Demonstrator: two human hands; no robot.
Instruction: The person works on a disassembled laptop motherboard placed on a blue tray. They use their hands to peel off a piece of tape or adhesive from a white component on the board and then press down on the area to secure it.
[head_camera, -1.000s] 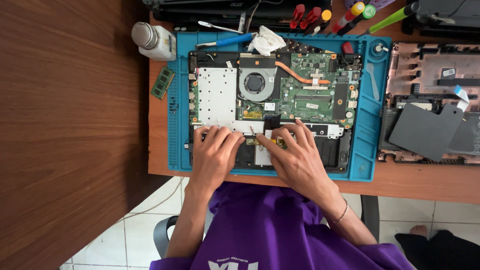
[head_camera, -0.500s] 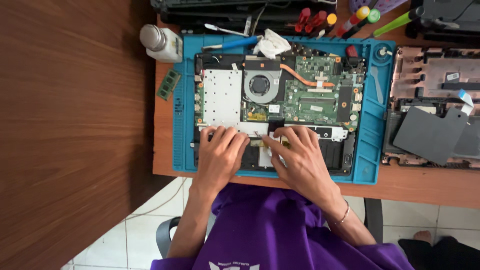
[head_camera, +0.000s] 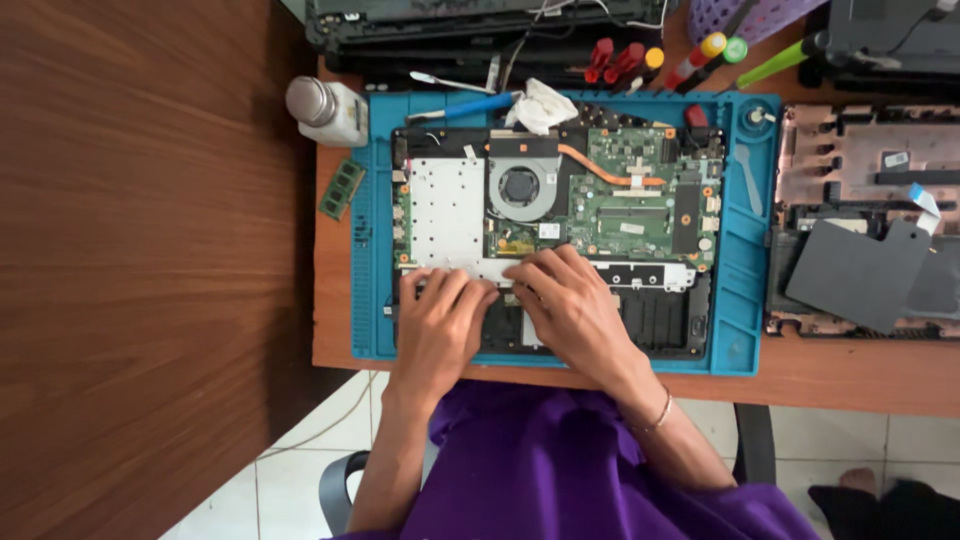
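An opened laptop (head_camera: 640, 215) lies bottom-up on a blue work mat (head_camera: 745, 300), showing its green board, round fan (head_camera: 520, 187) and copper heat pipe. My left hand (head_camera: 440, 325) rests on the laptop's lower left part, fingers spread, tips on a white strip (head_camera: 650, 272) that runs across the middle. My right hand (head_camera: 575, 310) sits right beside it, fingers bent, tips pressing the same strip just below the fan. Neither hand visibly holds anything. What lies under the fingertips is hidden.
A white bottle (head_camera: 325, 108), a blue-handled tool (head_camera: 470, 108) and a crumpled white cloth (head_camera: 540, 105) lie at the mat's top. A green memory stick (head_camera: 341, 189) sits left of the mat. Screwdrivers (head_camera: 625, 60) stand behind. A detached laptop cover (head_camera: 860, 180) lies at right.
My right hand's fingers have slid left and up along the white strip, covering a small black part that showed between the hands. My left hand has stayed in place.
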